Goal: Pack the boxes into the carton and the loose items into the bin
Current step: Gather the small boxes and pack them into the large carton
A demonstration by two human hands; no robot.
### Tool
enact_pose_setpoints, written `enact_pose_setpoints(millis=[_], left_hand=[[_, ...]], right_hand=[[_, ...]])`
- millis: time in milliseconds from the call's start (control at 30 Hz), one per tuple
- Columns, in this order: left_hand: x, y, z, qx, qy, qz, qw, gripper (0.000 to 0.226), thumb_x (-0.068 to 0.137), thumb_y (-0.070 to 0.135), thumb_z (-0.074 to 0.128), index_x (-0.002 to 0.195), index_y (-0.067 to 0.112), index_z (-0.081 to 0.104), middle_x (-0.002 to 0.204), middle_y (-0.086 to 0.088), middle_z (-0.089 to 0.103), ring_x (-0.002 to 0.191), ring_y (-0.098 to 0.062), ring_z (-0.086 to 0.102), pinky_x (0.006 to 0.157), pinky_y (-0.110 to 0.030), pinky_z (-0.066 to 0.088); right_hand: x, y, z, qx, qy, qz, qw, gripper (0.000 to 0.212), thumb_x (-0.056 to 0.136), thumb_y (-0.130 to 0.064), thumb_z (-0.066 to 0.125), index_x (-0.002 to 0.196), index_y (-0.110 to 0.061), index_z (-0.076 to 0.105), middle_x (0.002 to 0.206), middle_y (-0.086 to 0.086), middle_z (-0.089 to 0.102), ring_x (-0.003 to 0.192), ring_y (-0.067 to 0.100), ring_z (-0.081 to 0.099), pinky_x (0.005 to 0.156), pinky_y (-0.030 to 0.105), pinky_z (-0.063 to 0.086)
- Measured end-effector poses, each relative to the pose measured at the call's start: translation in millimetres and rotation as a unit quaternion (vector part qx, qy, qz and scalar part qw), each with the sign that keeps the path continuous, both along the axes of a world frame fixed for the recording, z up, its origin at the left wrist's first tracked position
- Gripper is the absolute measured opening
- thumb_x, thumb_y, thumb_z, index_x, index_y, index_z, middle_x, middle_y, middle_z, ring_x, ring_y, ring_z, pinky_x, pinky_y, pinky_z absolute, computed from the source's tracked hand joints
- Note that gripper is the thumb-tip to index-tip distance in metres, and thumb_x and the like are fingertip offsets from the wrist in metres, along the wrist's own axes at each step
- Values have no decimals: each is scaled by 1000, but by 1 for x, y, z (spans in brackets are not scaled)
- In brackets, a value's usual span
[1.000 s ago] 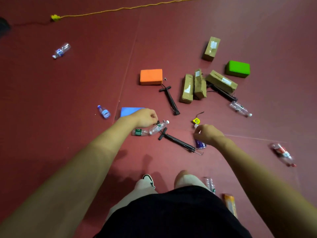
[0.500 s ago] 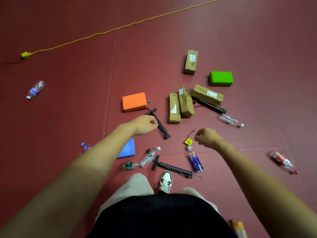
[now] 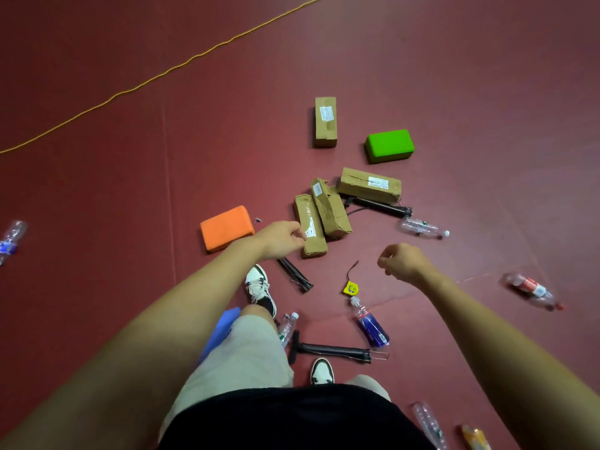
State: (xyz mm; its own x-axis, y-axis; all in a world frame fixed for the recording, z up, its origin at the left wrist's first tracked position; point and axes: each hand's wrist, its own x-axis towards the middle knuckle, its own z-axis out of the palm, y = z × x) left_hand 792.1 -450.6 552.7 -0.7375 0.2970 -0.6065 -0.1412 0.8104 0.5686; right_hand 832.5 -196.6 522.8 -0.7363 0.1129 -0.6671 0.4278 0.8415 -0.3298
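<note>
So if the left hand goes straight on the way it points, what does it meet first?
Probably the nearest cardboard box, right ahead of the left hand; the hand's height above it is unclear.

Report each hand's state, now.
Left hand: closed, fingers curled, holding nothing visible.
Right hand: closed, fingers curled, holding nothing visible.
</note>
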Motion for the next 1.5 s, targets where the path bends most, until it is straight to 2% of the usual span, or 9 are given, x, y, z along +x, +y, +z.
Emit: enact_pose_setpoints(millis=[133, 300, 467, 733, 900, 1033, 1167, 1367, 1500], left_hand=[[-79, -8, -9, -19, -3, -65, 998, 25, 92, 12, 49, 112, 5, 62, 115, -13, 64, 98, -27, 58, 76, -25, 41], [-196, -42, -5, 9, -9, -55, 998, 25, 94, 13, 47, 112, 6, 61, 117, -13, 62, 91, -23, 53, 77, -22, 37], [-304, -85, 4, -23, 8, -97, 995, 26, 94, 13, 46, 114, 6, 61, 119, -10, 62, 109, -27, 56, 76, -20, 35], [-454, -116, 4, -55, 15, -94, 994, 24, 91, 10, 47, 109, 6, 63, 117, -14, 64, 109, -33, 58, 86, -29, 45], [-562, -87, -4, -35, 25, -112, 993, 24, 92, 11, 48, 110, 5, 63, 115, -13, 65, 108, -32, 59, 85, -27, 44], [-660, -50, -24, -27, 13, -132, 991, 20, 92, 12, 48, 105, 8, 63, 109, -12, 66, 95, -29, 60, 82, -26, 44], [-745, -3, -40, -24, -28, -160, 986, 13, 91, 11, 47, 91, 15, 59, 88, -3, 62, 79, -19, 54, 79, -31, 49], [-836, 71, -44, -32, -12, -231, 972, 18, 91, 17, 48, 98, 12, 63, 99, -4, 63, 83, -19, 54, 89, -36, 47], [-862, 112, -67, -39, -46, -301, 952, 11, 89, 17, 48, 95, 18, 57, 97, -4, 62, 78, -19, 52, 85, -36, 48]], right_hand=[[-56, -9, -12, 12, -6, -54, 998, 18, 85, -18, 52, 87, -10, 68, 78, 5, 69, 76, 24, 58, 78, 35, 53], [-147, -43, -18, 24, -5, -108, 994, 19, 84, -19, 52, 90, -15, 69, 91, 10, 71, 90, 30, 63, 82, 37, 54], [-241, -85, -13, 1, 9, -141, 990, 13, 85, -16, 52, 81, -16, 65, 83, 9, 69, 74, 25, 57, 78, 34, 52], [-363, -99, -17, -33, 21, -185, 982, 16, 89, -15, 53, 78, -12, 64, 70, 4, 65, 53, 10, 51, 66, 27, 44], [-449, -82, -39, -36, 16, -233, 972, 25, 88, -13, 52, 63, -14, 58, 65, 5, 62, 56, 17, 53, 65, 29, 45], [-526, -63, -67, -7, -1, -253, 967, 13, 86, -16, 52, 79, -16, 62, 83, 9, 66, 84, 25, 59, 72, 28, 43], [-587, -39, -86, -6, -40, -306, 951, 12, 85, -20, 50, 80, -20, 61, 95, 12, 70, 92, 29, 63, 81, 34, 50], [-642, -11, -89, -14, -33, -399, 916, 21, 86, -22, 51, 85, -9, 67, 88, 13, 70, 88, 32, 64, 81, 37, 53], [-649, -7, -97, -30, -43, -489, 871, 20, 86, -24, 49, 86, -13, 66, 85, 8, 69, 83, 28, 64, 77, 35, 52]])
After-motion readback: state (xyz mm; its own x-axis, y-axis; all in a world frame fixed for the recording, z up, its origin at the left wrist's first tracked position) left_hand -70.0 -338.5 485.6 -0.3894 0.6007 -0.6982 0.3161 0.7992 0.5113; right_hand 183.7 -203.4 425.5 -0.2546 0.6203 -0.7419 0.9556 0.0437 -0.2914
